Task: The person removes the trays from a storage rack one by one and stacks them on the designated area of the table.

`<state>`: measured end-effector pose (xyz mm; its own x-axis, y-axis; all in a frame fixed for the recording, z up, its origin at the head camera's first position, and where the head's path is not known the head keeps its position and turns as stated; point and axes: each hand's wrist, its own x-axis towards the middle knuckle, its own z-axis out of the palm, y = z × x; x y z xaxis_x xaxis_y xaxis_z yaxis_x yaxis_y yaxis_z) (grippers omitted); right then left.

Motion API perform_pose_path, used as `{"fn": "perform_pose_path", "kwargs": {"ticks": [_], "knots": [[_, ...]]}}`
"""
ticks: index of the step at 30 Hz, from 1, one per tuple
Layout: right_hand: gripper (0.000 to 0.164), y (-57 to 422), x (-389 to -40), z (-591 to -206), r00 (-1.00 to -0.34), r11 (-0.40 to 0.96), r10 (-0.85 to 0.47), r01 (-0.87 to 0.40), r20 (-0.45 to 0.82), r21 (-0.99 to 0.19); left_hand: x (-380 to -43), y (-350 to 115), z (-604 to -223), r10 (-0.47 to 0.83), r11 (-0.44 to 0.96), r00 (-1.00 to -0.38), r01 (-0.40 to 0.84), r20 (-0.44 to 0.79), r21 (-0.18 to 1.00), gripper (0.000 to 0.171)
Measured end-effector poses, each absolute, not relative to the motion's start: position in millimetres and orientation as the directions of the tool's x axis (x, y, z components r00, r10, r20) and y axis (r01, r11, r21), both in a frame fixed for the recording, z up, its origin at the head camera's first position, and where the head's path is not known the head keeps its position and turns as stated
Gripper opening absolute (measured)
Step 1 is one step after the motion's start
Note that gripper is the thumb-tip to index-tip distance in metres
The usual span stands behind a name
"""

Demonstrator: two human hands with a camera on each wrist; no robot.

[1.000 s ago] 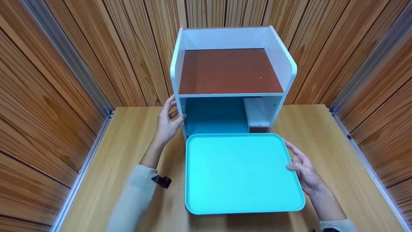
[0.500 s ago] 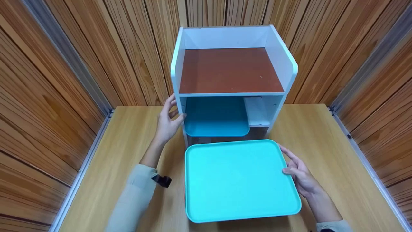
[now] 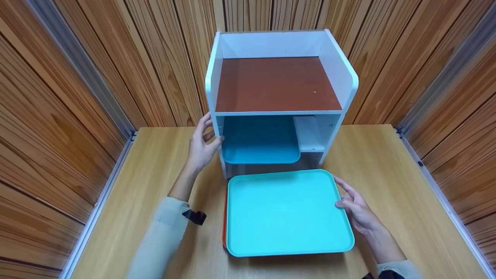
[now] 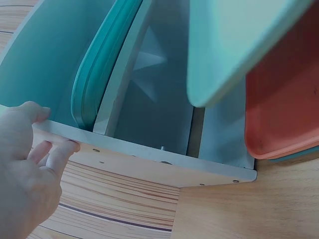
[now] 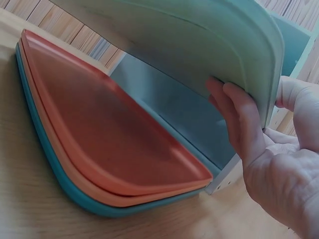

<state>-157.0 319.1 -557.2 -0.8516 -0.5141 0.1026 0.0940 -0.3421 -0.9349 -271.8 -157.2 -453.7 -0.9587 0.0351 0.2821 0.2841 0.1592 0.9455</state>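
Note:
My right hand [image 3: 358, 211] grips a turquoise tray [image 3: 288, 213] by its right edge, thumb on top and fingers underneath. The tray is held above a stack of trays in front of the shelf unit; in the right wrist view, red-orange trays [image 5: 109, 129] lie over a teal tray [image 5: 82, 201] on the table. Only a red sliver of that stack shows in the head view. My left hand [image 3: 201, 145] pinches the left side panel of the white shelf unit [image 3: 213, 93], thumb inside and fingers outside. A blue-teal tray [image 3: 261, 141] lies on the unit's middle shelf, left of centre.
The unit has a brown top shelf [image 3: 277, 85] with raised white sides and back. It stands on a wooden table [image 3: 162, 155] against wood-grain walls [image 3: 155, 66]. Metal rails [image 3: 104, 186] border the table at left and right.
The turquoise tray in my right hand has moved toward me, away from the shelf unit, then lower and slightly left. More of the shelf tray's front and a red edge now show. My left hand stays put.

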Motion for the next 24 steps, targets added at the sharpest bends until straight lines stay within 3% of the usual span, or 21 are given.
{"fn": "perform_pose_path", "kwargs": {"ticks": [12, 24], "knots": [[0.072, 314.5, -165.0, -570.8, -0.875, -0.26, -0.484, 0.146, -0.001, -0.955, -272.3, -157.3, -455.5, 0.036, 0.156, -0.949, 0.314, 0.313, 0.936, 0.072], [0.08, 304.7, -166.9, -586.8, -0.899, -0.175, -0.423, 0.208, -0.117, -0.962, -272.6, -157.1, -454.9, 0.037, 0.17, -0.953, 0.303, 0.301, 0.938, 0.072]]}}
